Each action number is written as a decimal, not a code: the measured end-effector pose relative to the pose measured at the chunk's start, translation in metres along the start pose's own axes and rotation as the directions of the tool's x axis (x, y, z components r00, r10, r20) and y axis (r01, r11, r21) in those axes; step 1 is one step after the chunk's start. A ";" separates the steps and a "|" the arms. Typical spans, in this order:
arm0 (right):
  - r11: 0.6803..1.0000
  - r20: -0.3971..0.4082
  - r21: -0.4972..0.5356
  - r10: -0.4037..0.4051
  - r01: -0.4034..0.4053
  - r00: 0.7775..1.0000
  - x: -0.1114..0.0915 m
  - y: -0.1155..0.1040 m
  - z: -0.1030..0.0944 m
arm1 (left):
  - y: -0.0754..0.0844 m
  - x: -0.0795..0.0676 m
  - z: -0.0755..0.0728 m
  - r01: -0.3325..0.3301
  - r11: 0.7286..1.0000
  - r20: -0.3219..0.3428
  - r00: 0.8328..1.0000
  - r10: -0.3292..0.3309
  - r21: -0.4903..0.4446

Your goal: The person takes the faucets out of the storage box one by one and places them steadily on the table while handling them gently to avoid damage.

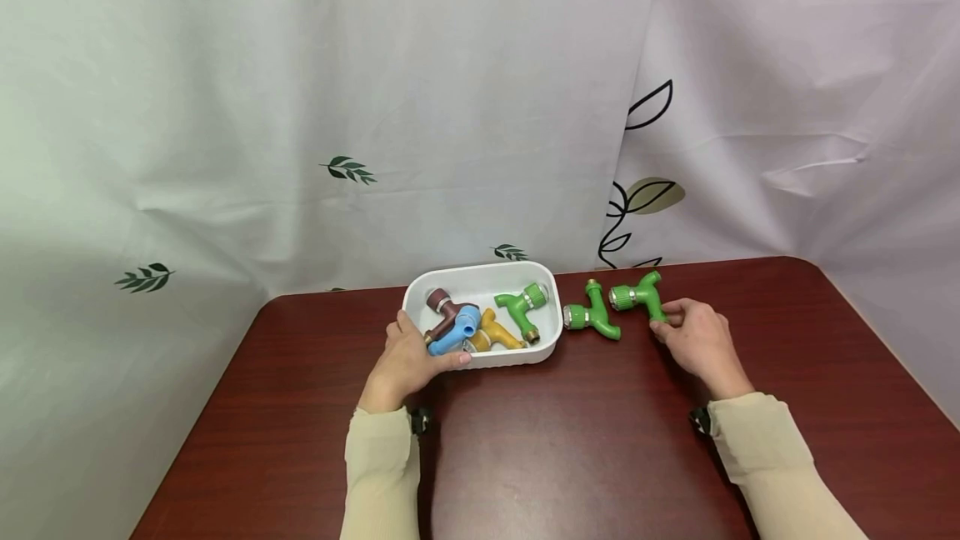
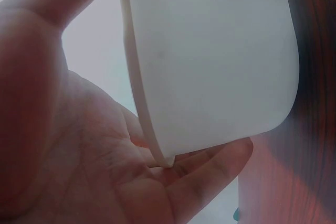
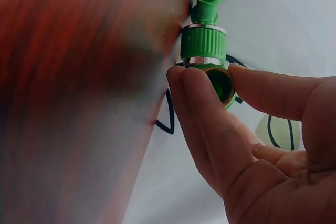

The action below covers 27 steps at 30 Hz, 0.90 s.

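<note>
At its left front corner, my left hand [image 1: 405, 358] grips the white plastic tray [image 1: 517, 357], thumb along the front rim and fingers round the left side. In the left wrist view the tray wall [image 2: 215, 61] fills the middle. Inside lie a maroon tap [image 1: 441, 300], a light blue tap [image 1: 461, 327], a yellow tap [image 1: 498, 333] and a green tap [image 1: 517, 307]. On the right, my right hand [image 1: 701, 340] pinches another green tap [image 1: 645, 294] by its threaded end; the right wrist view shows thumb and fingers on both sides of that brass-rimmed opening [image 3: 224, 85].
Between the tray and the pinched tap, one more green tap [image 1: 596, 315] lies on the dark red wooden table [image 1: 570, 448]. A white leaf-print curtain [image 1: 465, 132] hangs right behind the table's back edge.
</note>
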State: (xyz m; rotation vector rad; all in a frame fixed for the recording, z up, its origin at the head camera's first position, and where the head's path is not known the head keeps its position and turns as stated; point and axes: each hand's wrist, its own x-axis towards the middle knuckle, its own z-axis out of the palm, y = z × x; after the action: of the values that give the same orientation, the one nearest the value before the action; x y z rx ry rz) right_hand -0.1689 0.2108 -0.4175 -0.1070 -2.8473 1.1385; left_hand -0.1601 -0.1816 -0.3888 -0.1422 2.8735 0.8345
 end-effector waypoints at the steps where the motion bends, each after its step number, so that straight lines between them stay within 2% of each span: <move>1: 1.000 0.003 -0.002 0.004 -0.004 1.000 0.000 0.000 0.000 | 0.000 0.000 0.000 0.000 1.000 0.000 1.000 0.000 -0.001; 12: 1.000 -0.009 -0.009 -0.001 0.001 1.000 0.000 0.004 0.005 | -0.001 -0.001 0.000 0.003 1.000 0.003 1.000 -0.003 -0.004; 21: 1.000 0.019 -0.009 0.012 -0.012 1.000 0.000 0.004 0.005 | -0.001 -0.001 0.001 0.000 1.000 0.003 1.000 0.000 -0.002; 27: 1.000 0.020 -0.015 -0.015 0.015 1.000 0.001 0.004 0.002 | -0.001 -0.001 0.000 -0.001 1.000 0.003 1.000 0.001 -0.009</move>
State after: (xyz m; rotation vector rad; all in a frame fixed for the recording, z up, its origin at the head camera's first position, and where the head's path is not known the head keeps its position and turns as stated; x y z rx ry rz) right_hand -0.1696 0.2127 -0.4214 -0.0752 -2.8692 1.1212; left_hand -0.1590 -0.1821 -0.3888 -0.1409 2.8678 0.8468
